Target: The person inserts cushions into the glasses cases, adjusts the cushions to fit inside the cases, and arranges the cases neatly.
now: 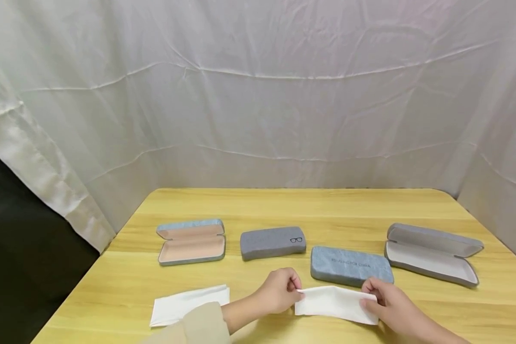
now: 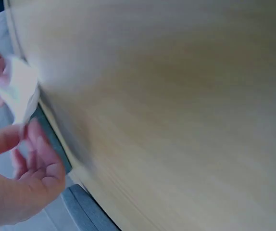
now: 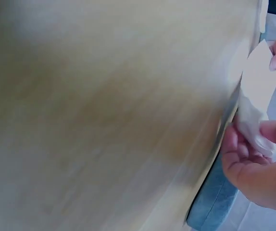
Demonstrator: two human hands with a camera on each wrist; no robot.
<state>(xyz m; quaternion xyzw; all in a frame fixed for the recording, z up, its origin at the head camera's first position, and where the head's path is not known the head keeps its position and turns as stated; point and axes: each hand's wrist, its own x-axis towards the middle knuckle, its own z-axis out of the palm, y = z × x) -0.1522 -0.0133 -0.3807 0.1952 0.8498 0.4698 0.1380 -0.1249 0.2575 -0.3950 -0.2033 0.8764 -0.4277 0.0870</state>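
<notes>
A folded white cloth stretches between both hands, close to the table's near side. My left hand pinches its left end between thumb and fingers. The right hand pinches the opposite end, with the thumb lying on the cloth's face. Just behind the cloth lies a closed light-blue glasses case with dark lettering on its lid. In the left wrist view, the left thumb and fingertips meet at the cloth's end. The right wrist view has the right fingers under the cloth and the thumb on top.
Another folded white cloth lies at the front left, partly behind the left sleeve. An open blue case with pink lining stands behind it. A closed grey case sits mid-table, and an open grey case at the right. Pale curtains surround the table.
</notes>
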